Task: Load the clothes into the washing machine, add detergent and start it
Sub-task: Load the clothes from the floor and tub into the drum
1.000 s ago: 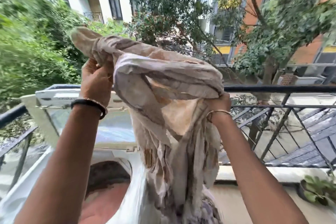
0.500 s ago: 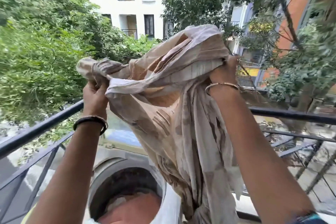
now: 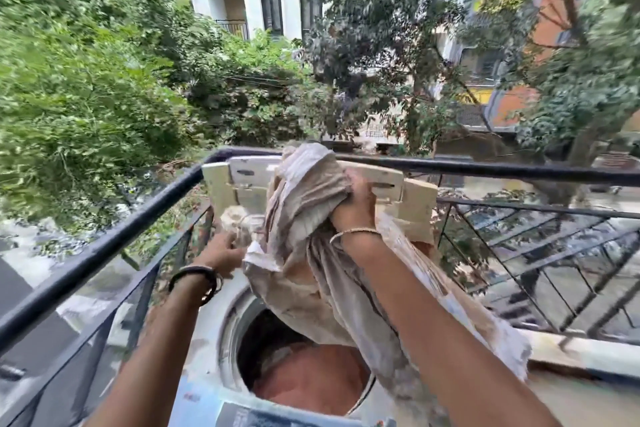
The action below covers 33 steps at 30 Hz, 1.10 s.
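- Broadly, we stand at a balcony railing (image 3: 104, 250) with a drop beyond it. Anything flung past the bars would, we judge, be lost below.
- Next, the washing machine (image 3: 211, 340) sits against that railing. Its drum is open beneath our arms, and its lid (image 3: 242, 180) is raised and leans back at the top rail. A knock from swinging fabric could tip the lid down on us.
- The beige cloth (image 3: 311, 270) hangs bunched above the drum mouth. Its lower part seems to trail to the right, past the machine's rim rather than inside. If let go now, we think that tail would slide outside the tub or catch under the lid.
- A reddish garment (image 3: 311, 381) already lies in the drum.
- Our right hand (image 3: 353, 208) is clenched round the cloth's top bunch, up near the lid.
- Our left hand (image 3: 221, 253) reaches to a twisted pale end of the cloth. Blur keeps us from telling whether it grips or only touches.
- The black bangle (image 3: 197, 282) on the left wrist could snag loose folds.
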### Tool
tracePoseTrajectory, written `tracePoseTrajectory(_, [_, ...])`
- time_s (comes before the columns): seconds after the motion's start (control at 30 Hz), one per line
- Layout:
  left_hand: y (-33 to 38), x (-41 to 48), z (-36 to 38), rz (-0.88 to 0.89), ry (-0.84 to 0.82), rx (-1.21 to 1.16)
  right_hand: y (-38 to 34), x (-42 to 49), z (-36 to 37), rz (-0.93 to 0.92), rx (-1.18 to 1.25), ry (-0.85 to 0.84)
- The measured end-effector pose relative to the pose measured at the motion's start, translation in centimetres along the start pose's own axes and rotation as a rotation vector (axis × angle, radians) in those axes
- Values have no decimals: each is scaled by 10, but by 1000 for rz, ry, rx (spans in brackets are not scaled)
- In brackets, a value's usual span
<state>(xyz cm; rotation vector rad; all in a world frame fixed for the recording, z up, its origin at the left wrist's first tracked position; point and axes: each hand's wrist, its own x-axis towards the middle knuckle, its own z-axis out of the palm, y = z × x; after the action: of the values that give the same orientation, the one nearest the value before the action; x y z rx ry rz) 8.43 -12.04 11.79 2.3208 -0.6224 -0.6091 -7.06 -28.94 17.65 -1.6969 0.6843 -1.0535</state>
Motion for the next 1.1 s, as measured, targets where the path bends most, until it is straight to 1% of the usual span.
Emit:
tracePoseTrajectory(0.07, [-20, 12, 14, -64, -86, 191, 25, -23, 13, -21, -110, -16])
tracePoseTrajectory(0.1, [-27, 18, 21, -60, -114, 253, 40, -33, 21, -4, -140, -27])
tracePoseTrajectory(0.13, [-34, 21, 27, -52, -135, 289, 56, -42, 26, 23, -151, -41])
tracePoseTrajectory(0.2, [-40, 29, 33, -23, -125, 250, 88, -58, 36, 96, -237, -106])
tracePoseTrajectory(0.33, [-38, 42, 59, 142, -98, 206, 155, -77, 46, 261, -503, -335])
tracePoseTrajectory(0.4, [-31, 37, 80, 192, -92, 155, 182, -87, 45, 290, -661, -516])
tracePoseTrajectory(0.43, [-29, 34, 92, 212, -118, 134, 192, -92, 42, 301, -707, -616])
tracePoseTrajectory(0.5, [-32, 32, 111, 227, -247, 84, 198, -99, 32, 310, -731, -771])
tracePoseTrajectory(0.53, [-39, 35, 120, 233, -319, 82, 200, -101, 23, 318, -695, -784])
tracePoseTrajectory(0.57, [-43, 35, 131, 243, -390, 117, 198, -102, 11, 326, -636, -740])
tracePoseTrajectory(0.63, [-44, 29, 146, 276, -474, 161, 192, -100, -18, 298, -515, -529])
tracePoseTrajectory(0.7, [-42, 24, 159, 309, -467, 141, 187, -95, -58, 262, -473, -278])
tracePoseTrajectory(0.73, [-42, 24, 166, 316, -463, 117, 187, -93, -82, 250, -485, -154])
tracePoseTrajectory(0.8, [-40, 26, 178, 329, -472, 80, 200, -92, -134, 261, -591, 72])
tracePoseTrajectory(0.83, [-37, 26, 184, 352, -477, 68, 210, -92, -161, 290, -663, 151])
tracePoseTrajectory(0.87, [-33, 26, 190, 375, -474, 58, 219, -94, -183, 338, -721, 180])
tracePoseTrajectory(0.9, [-27, 24, 197, 399, -465, 52, 230, -97, -203, 416, -786, 149])
tracePoseTrajectory(0.93, [-20, 22, 204, 436, -443, 53, 241, -102, -218, 509, -842, 59])
tracePoseTrajectory(1.0, [-5, 19, 221, 543, -414, 79, 262, -117, -234, 699, -935, -244])
tracePoseTrajectory(1.03, [3, 17, 230, 595, -405, 84, 274, -126, -235, 755, -954, -379])
tracePoseTrajectory(1.07, [9, 17, 241, 632, -395, 87, 287, -133, -235, 758, -957, -458])
tracePoseTrajectory(1.1, [17, 15, 252, 661, -386, 97, 297, -138, -234, 714, -952, -475])
